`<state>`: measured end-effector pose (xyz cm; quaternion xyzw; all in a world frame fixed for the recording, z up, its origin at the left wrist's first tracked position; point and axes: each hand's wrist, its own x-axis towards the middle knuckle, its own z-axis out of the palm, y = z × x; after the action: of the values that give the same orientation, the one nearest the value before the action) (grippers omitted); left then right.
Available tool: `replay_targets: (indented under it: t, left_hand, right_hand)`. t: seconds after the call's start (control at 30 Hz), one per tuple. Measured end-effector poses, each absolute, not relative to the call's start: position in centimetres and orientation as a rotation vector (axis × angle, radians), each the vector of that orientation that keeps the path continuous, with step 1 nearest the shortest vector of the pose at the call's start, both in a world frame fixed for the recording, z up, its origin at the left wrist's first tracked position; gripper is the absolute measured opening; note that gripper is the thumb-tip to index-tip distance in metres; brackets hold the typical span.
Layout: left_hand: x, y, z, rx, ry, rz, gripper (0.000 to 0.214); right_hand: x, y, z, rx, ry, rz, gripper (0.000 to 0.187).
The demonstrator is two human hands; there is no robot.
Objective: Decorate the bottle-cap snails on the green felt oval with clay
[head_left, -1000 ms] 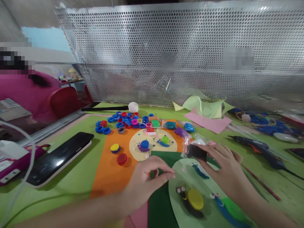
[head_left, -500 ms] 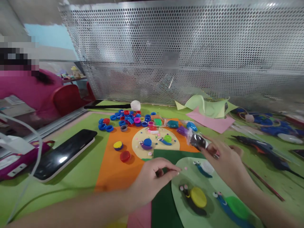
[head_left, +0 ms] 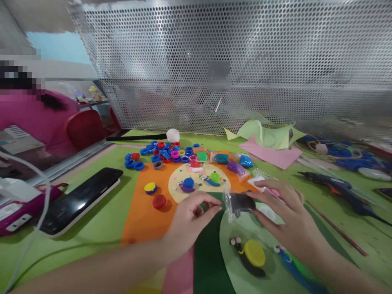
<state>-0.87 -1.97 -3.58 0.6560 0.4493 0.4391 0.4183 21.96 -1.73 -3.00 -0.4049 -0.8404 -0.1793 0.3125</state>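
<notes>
My right hand (head_left: 288, 212) holds a small clear packet of black clay (head_left: 241, 203) between thumb and fingers, over the pale green round sheet (head_left: 228, 245). My left hand (head_left: 194, 218) is closed in a pinch just left of the packet's clear end; whatever is in the fingertips is too small to make out. Below the packet lies a black snail figure with a yellow cap shell (head_left: 255, 253). A blue snail figure (head_left: 290, 263) with a green shell is partly behind my right wrist. Smaller snail figures, one with a blue cap (head_left: 188, 182), sit on the cream circle (head_left: 174, 175).
Bottle caps (head_left: 165, 155) are heaped at the back, with a red cap (head_left: 159, 201) and a yellow-and-blue cap (head_left: 150, 188) nearer. A phone (head_left: 82, 200) and power strip (head_left: 18, 212) lie left. A glue gun (head_left: 339, 190) and paper scraps (head_left: 266, 134) are right. A person in pink (head_left: 36, 118) is beyond.
My right hand has brought the black clay packet left and nearer, beside my left fingertips. My left hand stays pinched and has shifted slightly left and up in the picture.
</notes>
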Motion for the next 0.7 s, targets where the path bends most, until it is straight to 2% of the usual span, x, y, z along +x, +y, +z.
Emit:
replay_targets:
  t: [0.2,0.7]
  left_hand:
    - [-1.0,-1.9,-3.1,1.77,1.069,1.211,0.002]
    - [-1.3,-1.5,-3.1,2.023,1.038,1.255,0.012]
  right_hand:
    - [21.0,-2.7,-3.1,-0.949,-2.266,-0.373,0.025]
    - [20.6,-3.9,-3.1,-0.888,-2.301,-0.28,0.027]
